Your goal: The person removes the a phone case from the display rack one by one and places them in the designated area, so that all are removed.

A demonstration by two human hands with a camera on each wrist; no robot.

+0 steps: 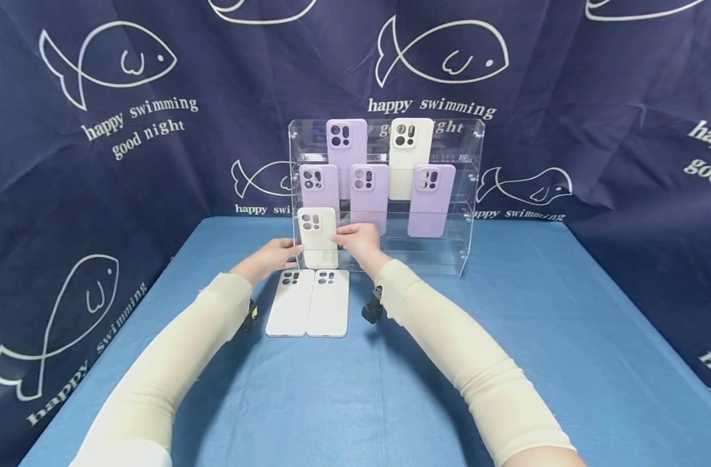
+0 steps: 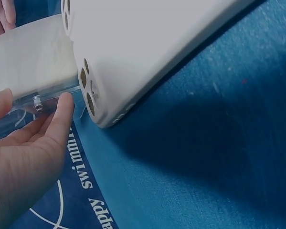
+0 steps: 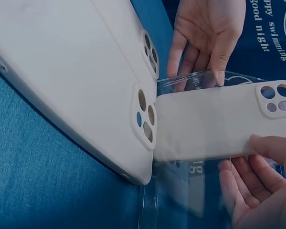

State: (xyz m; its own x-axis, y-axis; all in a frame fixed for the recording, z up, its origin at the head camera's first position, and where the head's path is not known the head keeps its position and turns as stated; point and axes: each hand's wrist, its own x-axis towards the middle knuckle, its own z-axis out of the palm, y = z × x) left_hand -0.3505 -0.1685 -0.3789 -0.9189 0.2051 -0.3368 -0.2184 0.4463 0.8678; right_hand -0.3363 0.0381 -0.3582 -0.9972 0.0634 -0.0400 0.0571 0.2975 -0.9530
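Observation:
A cream-white phone case point(image 1: 320, 241) with camera cutouts leans in the lowest tier of a clear acrylic display stand point(image 1: 473, 175), at its left end. My right hand point(image 1: 362, 245) pinches this case by its right edge, thumb on the face, as the right wrist view confirms. On the stand's left side, my left hand point(image 1: 272, 255) has its fingers extended, with the thumb near the case's left edge. Two more white cases, a left one point(image 1: 289, 305) and a right one point(image 1: 329, 305), lie side by side on the table before the stand.
Higher on the stand, a purple case point(image 1: 347, 146) and a white case point(image 1: 410, 155) stand in the top tier. Below them are three purple cases, including one at the right point(image 1: 433, 204). A blue cloth point(image 1: 542, 324) covers the table; a dark fish-print curtain point(image 1: 244, 84) hangs behind.

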